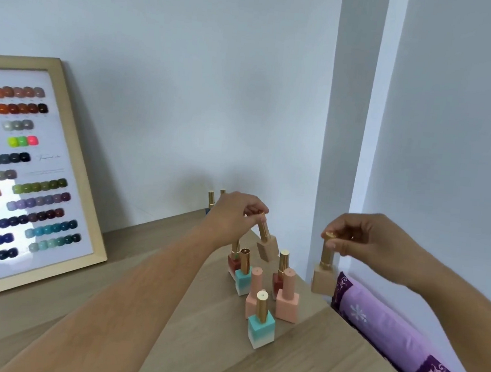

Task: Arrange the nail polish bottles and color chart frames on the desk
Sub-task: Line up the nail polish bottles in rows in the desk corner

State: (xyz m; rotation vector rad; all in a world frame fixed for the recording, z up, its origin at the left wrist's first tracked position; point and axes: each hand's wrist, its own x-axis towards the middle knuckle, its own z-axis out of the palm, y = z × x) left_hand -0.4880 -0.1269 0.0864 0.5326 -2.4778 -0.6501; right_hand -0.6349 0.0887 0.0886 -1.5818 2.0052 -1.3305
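My left hand [234, 214] pinches the gold cap of a beige nail polish bottle [267, 246], which hangs tilted above a cluster of bottles. My right hand [362, 236] holds a second beige bottle [323, 278] by its gold cap, upright, over the desk's right edge. On the desk stand several bottles: two teal-and-white ones [261, 326] [242, 280], two peach ones [287, 300] [254, 291] and two red ones [233, 262] [277, 282]. A wooden-framed color chart [23, 176] leans against the wall at the left.
The wooden desk [206, 359] ends on the right beside a purple patterned cushion [386, 328]. Two more gold caps [211, 199] show behind my left hand near the wall. A wall corner [360, 137] rises at the right.
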